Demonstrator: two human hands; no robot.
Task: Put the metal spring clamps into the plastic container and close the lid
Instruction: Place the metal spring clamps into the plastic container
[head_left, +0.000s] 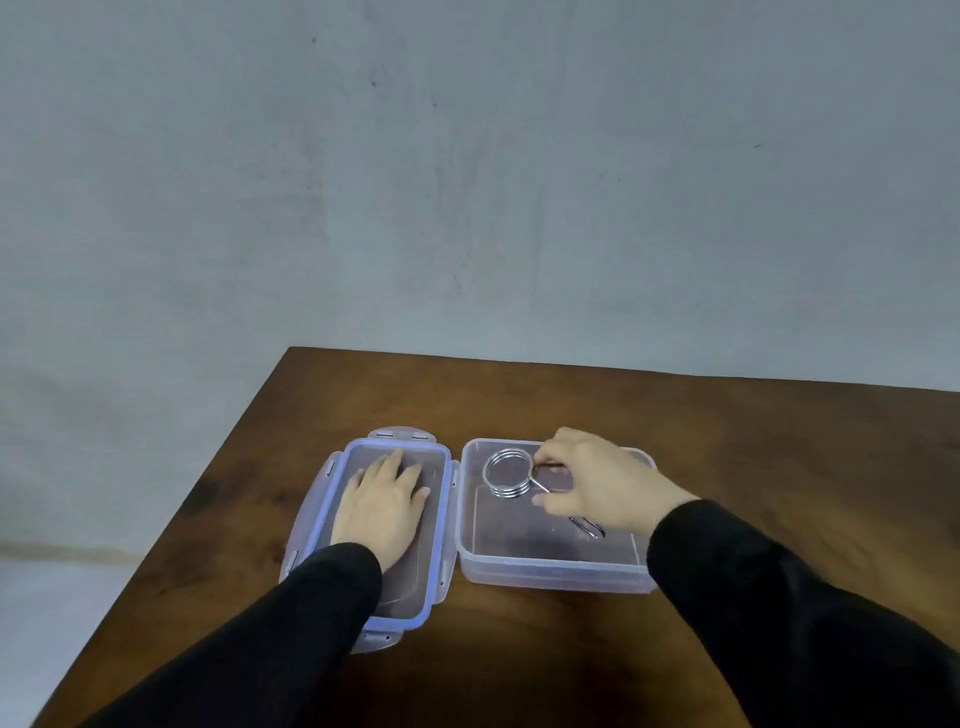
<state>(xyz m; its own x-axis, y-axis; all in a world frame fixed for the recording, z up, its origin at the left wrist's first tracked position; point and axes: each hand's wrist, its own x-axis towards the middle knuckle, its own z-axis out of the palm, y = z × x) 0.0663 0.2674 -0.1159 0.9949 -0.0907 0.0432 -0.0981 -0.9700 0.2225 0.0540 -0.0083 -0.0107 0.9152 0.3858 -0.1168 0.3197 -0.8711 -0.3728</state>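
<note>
I have my left hand (382, 499) pressed flat, fingers spread, on the lid (332, 499), which lies upturned on the brown counter (727, 441). Just to the right of it stands the clear plastic container (550, 569), lid off. My right hand (597, 480) reaches over it, fingertips pinching the handles of a metal spring clamp (508, 475); its coil sticks out to the left of that hand, inside the container. Below the same hand a second wire piece (587, 526) lies on the container floor.
</note>
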